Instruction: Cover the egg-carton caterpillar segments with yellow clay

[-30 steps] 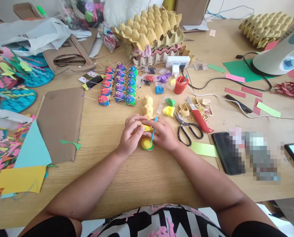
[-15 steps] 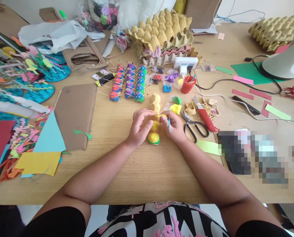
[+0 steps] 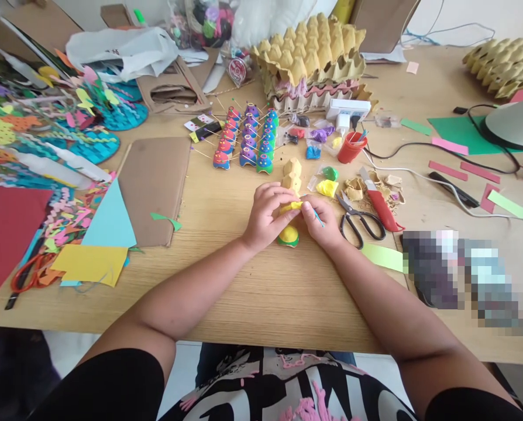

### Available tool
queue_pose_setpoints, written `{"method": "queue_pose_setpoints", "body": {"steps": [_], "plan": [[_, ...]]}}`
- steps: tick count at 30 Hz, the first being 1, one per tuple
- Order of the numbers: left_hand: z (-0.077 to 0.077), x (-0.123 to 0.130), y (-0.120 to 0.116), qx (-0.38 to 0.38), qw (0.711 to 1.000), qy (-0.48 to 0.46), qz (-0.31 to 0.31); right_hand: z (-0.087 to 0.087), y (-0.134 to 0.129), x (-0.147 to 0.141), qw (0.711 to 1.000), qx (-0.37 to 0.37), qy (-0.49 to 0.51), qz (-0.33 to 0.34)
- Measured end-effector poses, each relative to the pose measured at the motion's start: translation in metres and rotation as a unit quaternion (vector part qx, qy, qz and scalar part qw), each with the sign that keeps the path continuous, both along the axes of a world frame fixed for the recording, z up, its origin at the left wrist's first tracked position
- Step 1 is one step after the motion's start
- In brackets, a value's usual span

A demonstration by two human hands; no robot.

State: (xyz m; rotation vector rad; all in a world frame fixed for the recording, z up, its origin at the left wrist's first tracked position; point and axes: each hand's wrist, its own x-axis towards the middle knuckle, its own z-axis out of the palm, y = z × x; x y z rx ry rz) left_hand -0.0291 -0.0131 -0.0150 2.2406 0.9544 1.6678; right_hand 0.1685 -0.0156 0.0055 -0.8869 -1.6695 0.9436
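A small piece of yellow clay (image 3: 292, 206) is pinched in the fingers of my left hand (image 3: 265, 217). My right hand (image 3: 322, 221) is closed, touching the clay with its fingertips, and a thin blue stick (image 3: 319, 218) pokes out of its grip. Just below my hands lies an egg-carton cup covered in yellow and green clay (image 3: 288, 236), partly hidden by my left fingers. Beyond my fingers stands a strip of bare pale-yellow egg-carton cups (image 3: 292, 172). Lumps of yellow clay (image 3: 327, 187) and green clay (image 3: 330, 173) rest right of the strip.
Scissors (image 3: 361, 222) and a red-handled knife (image 3: 382, 204) lie right of my hands, by carton scraps. Rows of painted carton caterpillars (image 3: 247, 140) stand behind, before stacked egg trays (image 3: 308, 52). A red cup (image 3: 351, 149) and power strip (image 3: 348, 109) are at back; cardboard (image 3: 154, 193) lies left.
The view has shifted, so the whole table sits further right in it. My hands have drawn closer around the yellow clay, and the blue stick has tilted from upright to slanting.
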Motion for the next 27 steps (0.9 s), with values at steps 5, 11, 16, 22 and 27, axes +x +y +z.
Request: {"method": "queue_pose_setpoints", "body": {"steps": [5,11,16,22,27], "plan": [[-0.0042,-0.0007,0.0012,-0.02,1.0,-0.021,0.009,0.0009,0.0005,0.0015,1.0,-0.023,0.009,0.006],[-0.0077,-0.0038,0.002,-0.085,0.996,0.003,0.019,0.004,-0.0002,0.0009,0.999,-0.037,0.006,-0.008],[-0.0038,-0.0031,0.0008,-0.063,0.998,0.0,-0.015,0.0045,-0.0004,0.0003,0.999,-0.045,0.014,-0.008],[-0.0033,-0.0044,0.0035,-0.115,0.993,0.018,0.031,0.0022,0.0007,-0.0001,0.999,-0.043,0.006,-0.023],[-0.0035,-0.0024,0.004,-0.112,0.993,-0.02,0.006,0.0052,0.0,-0.0006,1.0,-0.006,-0.01,-0.018]]}}
